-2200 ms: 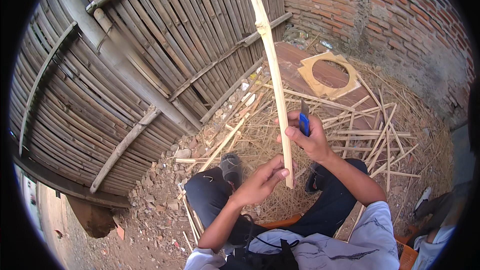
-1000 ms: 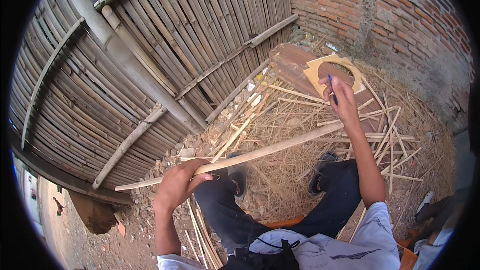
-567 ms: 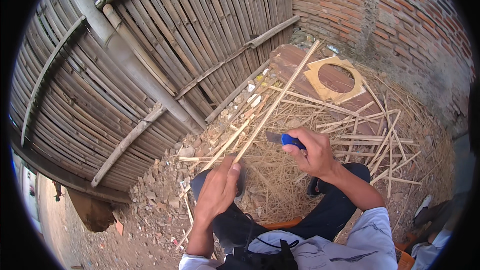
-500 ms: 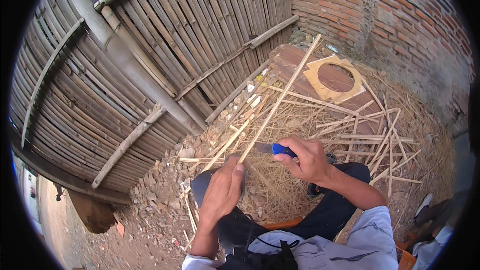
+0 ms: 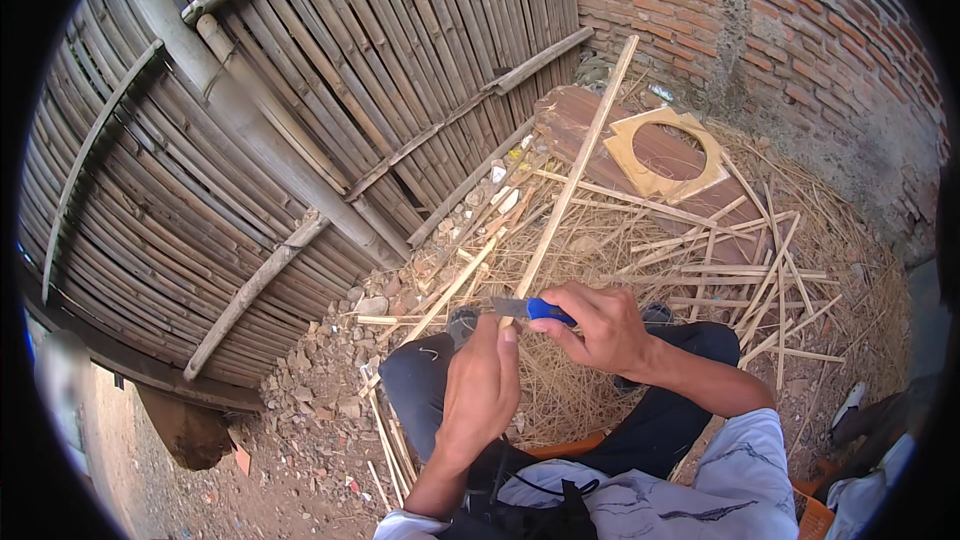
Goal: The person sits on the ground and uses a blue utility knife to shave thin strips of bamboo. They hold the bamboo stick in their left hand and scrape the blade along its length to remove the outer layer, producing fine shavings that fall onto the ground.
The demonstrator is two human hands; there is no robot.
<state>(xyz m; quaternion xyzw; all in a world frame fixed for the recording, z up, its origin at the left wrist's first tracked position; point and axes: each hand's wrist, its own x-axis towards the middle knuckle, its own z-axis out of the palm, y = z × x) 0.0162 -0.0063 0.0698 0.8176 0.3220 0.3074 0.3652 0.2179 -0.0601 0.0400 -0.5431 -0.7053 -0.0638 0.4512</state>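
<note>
My left hand (image 5: 480, 380) is closed round the near end of a long pale bamboo strip (image 5: 570, 185), which slants up and away to the right. In my right hand (image 5: 605, 325) is a knife (image 5: 548, 311) with a blue handle, its short dark blade lying across the strip just beyond my left fingertips. Both hands are close together over my spread knees. Dry shavings (image 5: 560, 390) cover the ground between my legs.
Several cut strips (image 5: 750, 280) lie crisscrossed on the right. Beyond them a cardboard piece with a round hole (image 5: 650, 188) rests on a brown board (image 5: 575, 125). A bamboo wall (image 5: 400, 50) stands left, a brick wall (image 5: 660, 0) behind. Part of another person (image 5: 875, 440) shows at lower right.
My left hand has moved right and slightly up with the strip, whose far end sits higher. The knife has come left and down, and its blade now crosses the strip near my left fingers.
</note>
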